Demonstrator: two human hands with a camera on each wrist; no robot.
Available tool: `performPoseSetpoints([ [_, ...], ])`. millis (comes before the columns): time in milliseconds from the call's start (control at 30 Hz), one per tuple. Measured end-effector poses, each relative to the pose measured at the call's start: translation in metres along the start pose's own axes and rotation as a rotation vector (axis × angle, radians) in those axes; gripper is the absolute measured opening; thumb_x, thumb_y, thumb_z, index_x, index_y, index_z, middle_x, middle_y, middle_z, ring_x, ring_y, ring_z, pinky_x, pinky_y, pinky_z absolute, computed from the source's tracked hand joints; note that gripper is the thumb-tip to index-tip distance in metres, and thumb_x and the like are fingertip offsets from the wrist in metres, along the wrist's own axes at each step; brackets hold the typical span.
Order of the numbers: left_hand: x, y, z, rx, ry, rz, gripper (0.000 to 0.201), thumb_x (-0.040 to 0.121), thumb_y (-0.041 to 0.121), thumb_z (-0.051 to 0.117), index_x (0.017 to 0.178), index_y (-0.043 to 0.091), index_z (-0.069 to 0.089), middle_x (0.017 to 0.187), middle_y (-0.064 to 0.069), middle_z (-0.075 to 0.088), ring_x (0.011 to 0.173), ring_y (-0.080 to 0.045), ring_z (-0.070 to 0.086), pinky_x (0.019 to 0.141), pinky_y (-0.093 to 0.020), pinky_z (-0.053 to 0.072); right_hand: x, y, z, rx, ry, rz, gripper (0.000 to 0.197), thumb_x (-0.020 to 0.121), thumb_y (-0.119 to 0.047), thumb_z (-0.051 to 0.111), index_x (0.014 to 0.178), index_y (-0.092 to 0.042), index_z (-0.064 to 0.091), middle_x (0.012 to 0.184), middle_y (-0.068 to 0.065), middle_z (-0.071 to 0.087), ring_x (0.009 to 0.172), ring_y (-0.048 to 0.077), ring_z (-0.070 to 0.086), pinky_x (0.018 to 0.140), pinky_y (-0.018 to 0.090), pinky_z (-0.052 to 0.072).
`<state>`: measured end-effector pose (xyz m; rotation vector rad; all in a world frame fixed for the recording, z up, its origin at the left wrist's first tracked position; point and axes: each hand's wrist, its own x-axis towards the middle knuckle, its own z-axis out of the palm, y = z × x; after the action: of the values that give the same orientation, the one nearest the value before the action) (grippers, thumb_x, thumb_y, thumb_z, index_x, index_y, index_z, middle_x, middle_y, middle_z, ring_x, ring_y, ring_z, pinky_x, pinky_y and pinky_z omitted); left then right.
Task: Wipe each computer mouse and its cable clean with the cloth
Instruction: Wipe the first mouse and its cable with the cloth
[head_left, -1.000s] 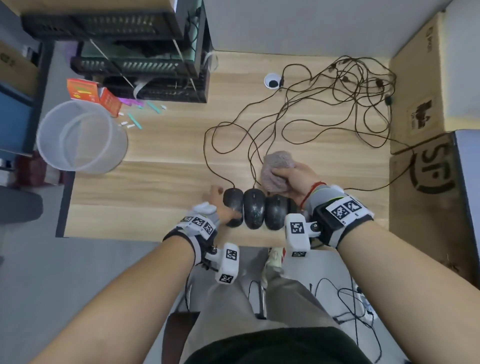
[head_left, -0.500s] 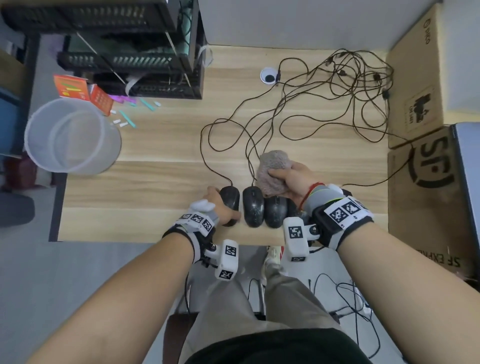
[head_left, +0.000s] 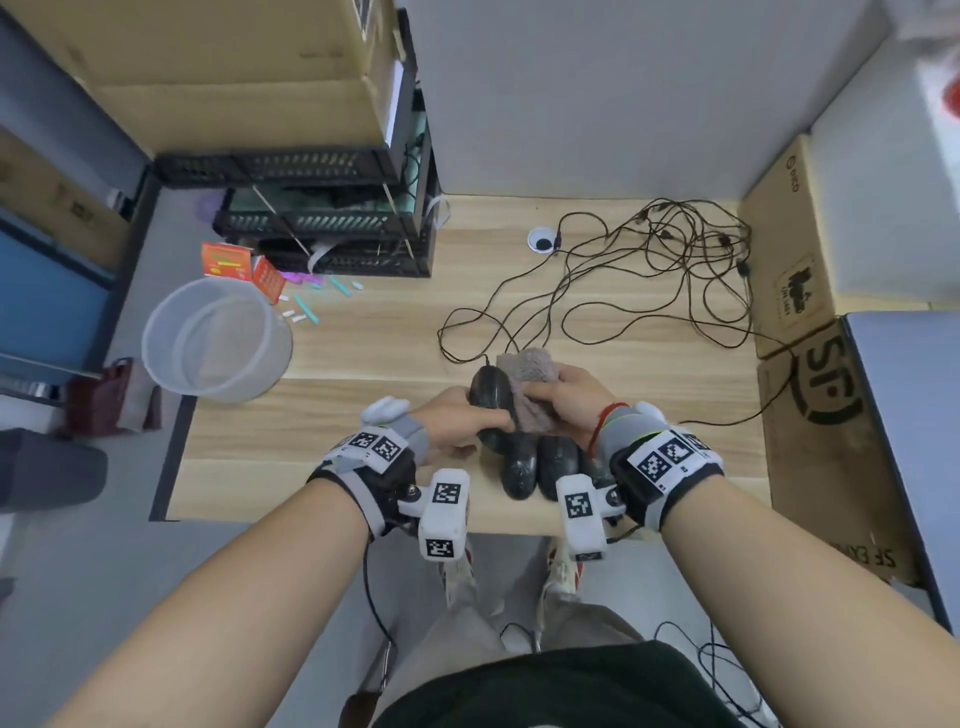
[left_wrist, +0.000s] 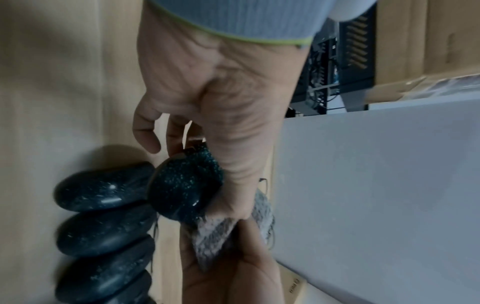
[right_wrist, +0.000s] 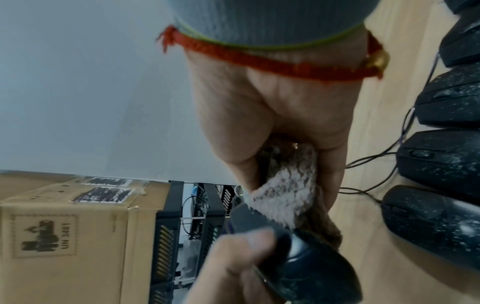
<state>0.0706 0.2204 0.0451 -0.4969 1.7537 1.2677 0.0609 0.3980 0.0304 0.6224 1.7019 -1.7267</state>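
My left hand (head_left: 457, 423) holds a dusty black mouse (head_left: 488, 395) lifted off the wooden desk (head_left: 363, 415); the same mouse (left_wrist: 182, 191) shows in the left wrist view, thumb along its side. My right hand (head_left: 569, 402) grips a grey fluffy cloth (head_left: 527, 366) and presses it against the right side of that mouse. In the right wrist view the cloth (right_wrist: 285, 195) meets the held mouse (right_wrist: 311, 267). Several other dusty black mice (head_left: 540, 467) lie side by side on the desk under my hands. Their thin black cables (head_left: 649, 280) lie tangled toward the back right.
A translucent round bin (head_left: 215, 340) stands at the desk's left edge. Black crates (head_left: 322, 228) with cardboard boxes on top fill the back left corner. Cardboard boxes (head_left: 810, 364) line the right side. Small coloured bits (head_left: 306, 306) lie near the crates. A cable grommet (head_left: 541, 240) sits at the back.
My left hand has lifted the leftmost mouse off the desk and away from the row. My right hand has brought the cloth left against it.
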Motion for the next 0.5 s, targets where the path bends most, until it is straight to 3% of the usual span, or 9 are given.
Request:
performPoseSetpoints([
  [100, -0.018, 0.025, 0.002, -0.129, -0.009, 0.037, 0.044, 0.082, 0.062, 0.072, 0.112, 0.029, 0.067, 0.107, 0.001, 0.076, 0.107, -0.020, 0.066, 0.097, -0.045, 0.052, -0.007, -0.016, 0.002, 0.010, -0.023, -0.066, 0.023, 0.084, -0.012, 0.070, 0.106, -0.009, 0.068, 0.103, 0.019, 0.073, 0.098, 0.037, 0.069, 0.091, 0.057, 0.053],
  [167, -0.023, 0.034, 0.000, -0.261, -0.012, 0.024, 0.061, 0.085, 0.080, 0.052, 0.121, 0.032, 0.066, 0.115, -0.001, 0.074, 0.111, -0.024, 0.066, 0.091, -0.050, 0.056, -0.011, -0.024, 0.003, 0.034, -0.013, -0.122, 0.020, 0.086, -0.006, 0.067, 0.106, -0.007, 0.068, 0.103, 0.017, 0.072, 0.096, 0.034, 0.069, 0.092, 0.054, 0.054],
  [267, -0.027, 0.044, -0.005, -0.397, 0.033, 0.021, 0.063, 0.095, 0.075, 0.039, 0.128, 0.028, 0.064, 0.122, -0.006, 0.071, 0.111, -0.027, 0.066, 0.078, -0.051, 0.061, -0.017, -0.038, 0.003, 0.070, -0.004, -0.201, 0.025, 0.089, 0.001, 0.062, 0.112, -0.009, 0.065, 0.098, 0.010, 0.073, 0.089, 0.026, 0.069, 0.079, 0.040, 0.058],
  [333, -0.031, 0.049, -0.007, -0.431, 0.078, 0.038, 0.055, 0.100, 0.064, 0.039, 0.130, 0.024, 0.061, 0.124, -0.008, 0.069, 0.110, -0.027, 0.065, 0.078, -0.050, 0.060, -0.024, -0.047, 0.003, 0.091, -0.034, -0.228, 0.024, 0.091, -0.002, 0.059, 0.112, -0.013, 0.066, 0.097, 0.008, 0.073, 0.085, 0.024, 0.070, 0.071, 0.037, 0.058],
  [433, -0.033, 0.056, -0.010, -0.456, 0.115, 0.055, 0.048, 0.104, 0.055, 0.039, 0.132, 0.021, 0.057, 0.127, -0.009, 0.066, 0.113, -0.029, 0.063, 0.079, -0.048, 0.058, -0.033, -0.058, 0.005, 0.192, -0.105, -0.183, 0.022, 0.097, -0.025, 0.055, 0.113, -0.014, 0.066, 0.100, 0.007, 0.072, 0.085, 0.022, 0.069, 0.078, 0.041, 0.059],
  [500, -0.031, 0.059, -0.013, -0.464, 0.120, 0.061, 0.047, 0.105, 0.052, 0.038, 0.132, 0.019, 0.058, 0.125, -0.011, 0.067, 0.113, -0.031, 0.064, 0.082, -0.050, 0.058, -0.039, -0.061, 0.009, 0.199, -0.116, -0.173, 0.026, 0.099, -0.032, 0.050, 0.106, -0.013, 0.066, 0.093, 0.005, 0.071, 0.082, 0.021, 0.067, 0.081, 0.041, 0.056],
])
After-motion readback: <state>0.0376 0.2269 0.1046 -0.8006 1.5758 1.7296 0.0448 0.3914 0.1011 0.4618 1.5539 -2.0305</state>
